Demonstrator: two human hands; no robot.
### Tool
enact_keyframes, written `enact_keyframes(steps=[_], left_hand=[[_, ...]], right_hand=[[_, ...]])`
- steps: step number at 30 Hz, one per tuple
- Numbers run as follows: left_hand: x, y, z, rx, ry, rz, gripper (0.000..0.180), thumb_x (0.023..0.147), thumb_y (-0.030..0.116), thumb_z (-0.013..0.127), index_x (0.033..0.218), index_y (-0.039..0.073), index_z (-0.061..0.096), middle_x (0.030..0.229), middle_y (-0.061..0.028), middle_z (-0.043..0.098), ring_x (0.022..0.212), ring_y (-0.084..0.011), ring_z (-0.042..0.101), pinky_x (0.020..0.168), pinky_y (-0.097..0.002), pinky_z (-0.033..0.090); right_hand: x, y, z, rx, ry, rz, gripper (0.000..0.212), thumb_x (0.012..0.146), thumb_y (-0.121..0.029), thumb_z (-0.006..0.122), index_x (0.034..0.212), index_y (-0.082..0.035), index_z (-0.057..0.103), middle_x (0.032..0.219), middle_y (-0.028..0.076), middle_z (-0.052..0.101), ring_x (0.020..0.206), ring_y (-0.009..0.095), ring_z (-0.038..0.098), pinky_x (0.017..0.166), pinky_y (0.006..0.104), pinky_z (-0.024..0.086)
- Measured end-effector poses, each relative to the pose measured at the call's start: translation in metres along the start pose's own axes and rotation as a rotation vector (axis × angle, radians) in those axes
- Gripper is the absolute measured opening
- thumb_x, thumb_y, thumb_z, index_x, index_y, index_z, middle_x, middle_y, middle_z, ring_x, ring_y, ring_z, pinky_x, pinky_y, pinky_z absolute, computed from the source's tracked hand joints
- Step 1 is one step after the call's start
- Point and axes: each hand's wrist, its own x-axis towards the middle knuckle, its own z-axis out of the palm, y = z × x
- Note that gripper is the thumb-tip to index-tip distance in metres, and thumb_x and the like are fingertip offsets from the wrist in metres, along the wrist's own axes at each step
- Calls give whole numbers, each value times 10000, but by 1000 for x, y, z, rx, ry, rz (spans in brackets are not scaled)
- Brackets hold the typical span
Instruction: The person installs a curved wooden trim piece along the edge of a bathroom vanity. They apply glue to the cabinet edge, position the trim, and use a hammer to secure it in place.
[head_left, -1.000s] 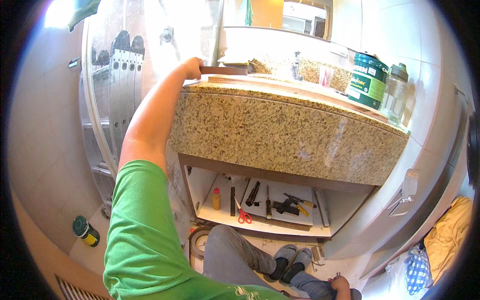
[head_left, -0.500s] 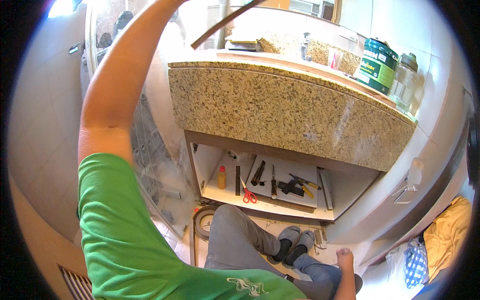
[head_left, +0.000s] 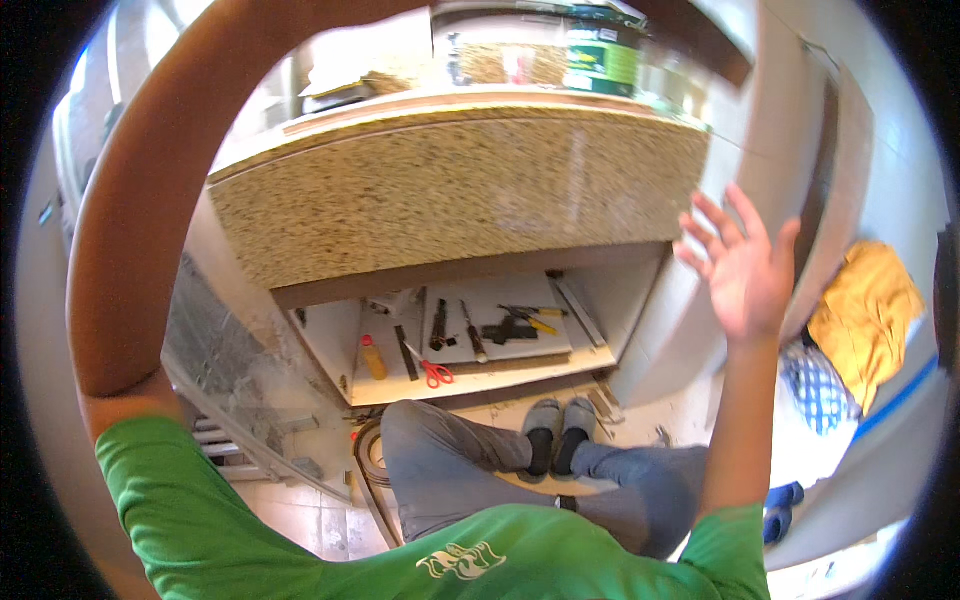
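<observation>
right hand (head_left: 745,265): fingers spread wide, holding nothing, up beside the granite counter (head_left: 460,190)
left hand: out of frame, can't tell
scissors (head_left: 432,372): way below, on the shelf (head_left: 480,378)

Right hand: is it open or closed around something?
Open and empty. The right hand is raised in front of the granite counter with fingers spread apart and nothing in its palm.

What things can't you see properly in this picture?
- Left hand: head view, cut off past the top edge; only the raised arm shows.
- Tools on the cabinet shelf: too small to name, apart from red-handled scissors.
- Green can on the countertop: blurred, top cut off.
</observation>
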Motion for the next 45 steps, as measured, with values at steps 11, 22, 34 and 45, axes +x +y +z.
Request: enact_keyframes(steps=[11, 22, 34, 45], left_hand=[[-49, 174, 118, -208, 177, 298, 215, 770, 174, 683, 978, 119, 679, 910, -16, 572, 1021, -184, 626, 1023, -446, 488], [-198, 252, 154, -191, -85, -378, 199, 749, 107, 763, 945, 125, 733, 970, -19, 665, 1090, -233, 644, 1063, -488, 389], [-371, 360, 156, -228, -366, -829, 289, 712, 5, 658, 993, 57, 695, 1077, -90, 669, 1187, -310, 580, 1116, -553, 320], [-404, 387, 158, -200, -549, -938, 287, 760, 148, 698, 1038, 78, 688, 1094, -73, 673, 1041, -274, 611, 1031, -470, 366]], right_hand=[[-63, 54, -120, -67, 423, 595, 495, 888, -217, 656, 1285, -12, 443, 871, 128, 611, 606, 191, 580, 544, 302, 520], [-153, 116, -203, 36, 1011, 473, 186, 847, -53, 595, 1026, -48, 543, 795, 79, 541, 699, 269, 603, 625, 401, 550], [-200, 122, -223, 107, 1214, 244, 163, 892, -115, 614, 1035, -79, 547, 799, 55, 530, 762, 281, 582, 752, 439, 539], [-181, 97, -192, -54, 1150, 31, 283, 1045, -272, 403, 1217, -54, 457, 971, 196, 602, 931, 384, 631, 846, 519, 533]])
